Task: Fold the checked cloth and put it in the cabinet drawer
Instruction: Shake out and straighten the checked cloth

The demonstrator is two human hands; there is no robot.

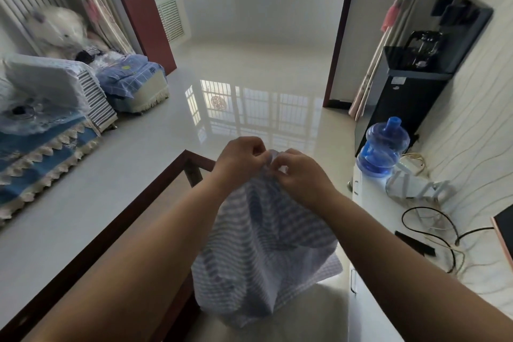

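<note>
Your left hand [241,157] and right hand [301,172] are up in front of you, nearly touching each other, fingers curled in tight pinches on the top edge of the checked cloth [263,253]. Both hands hold it; neither is loose.

The cloth hangs straight down from the pinch points, below both hands and between your forearms. It falls in deep soft folds and bunches narrow at the top, spreads wider at the bottom hem. Its lower edge hangs well below your hands, toward you; whether it touches anything down there, cannot tell.

Handling, judged from the drape: light, thin, fully limp, no stiffness. It won't hold a shape unsupported, so it should fold easily but slump and skew if you let a corner go. Not fragile, not slippery-looking. Best hold is at the corners or along one edge, hands apart, so it hangs flat; right now the hands are too close together for that.

The dark-framed table [155,191] is below and left of your left hand. The white cabinet [369,203] sits right of your right hand; drawer state unclear.
</note>
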